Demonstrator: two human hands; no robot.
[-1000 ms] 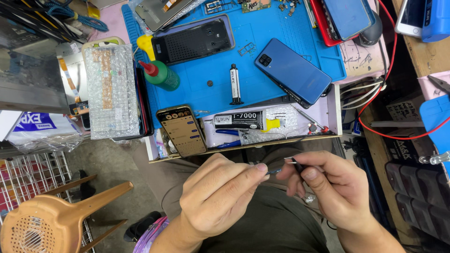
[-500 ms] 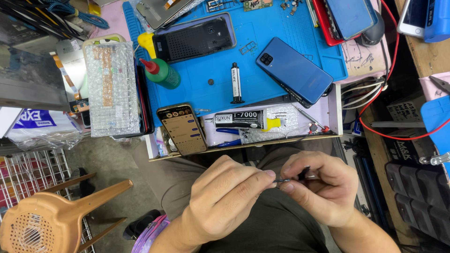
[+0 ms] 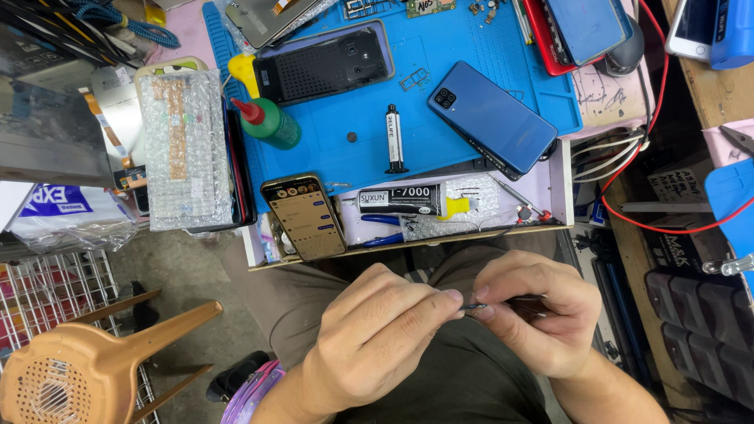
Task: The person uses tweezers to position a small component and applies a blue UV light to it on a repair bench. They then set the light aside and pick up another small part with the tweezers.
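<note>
Over my lap, my left hand (image 3: 385, 322) and my right hand (image 3: 538, 310) meet fingertip to fingertip. My right hand grips a thin dark tool (image 3: 514, 301), perhaps a small screwdriver or tweezers. My left thumb and forefinger pinch its fine metal tip (image 3: 471, 306). Any small part at the tip is too tiny to make out. Above my hands a blue work mat (image 3: 471, 157) carries a blue phone (image 3: 491, 118) lying back up, a black phone back cover (image 3: 330, 63) and a small syringe tube (image 3: 393, 137).
A drawer tray (image 3: 542, 224) at the bench front holds a lit phone (image 3: 305, 216), a black glue tube (image 3: 400, 200) and blue-handled pliers. A green bottle (image 3: 271, 126) and a bubble-wrapped part (image 3: 181, 149) sit left. An orange plastic stool (image 3: 86, 369) stands lower left. Red cable (image 3: 667, 133) runs right.
Both hands have dropped slightly lower and shifted a little right over my lap. My left fingertips have closed in on the tool's tip.
</note>
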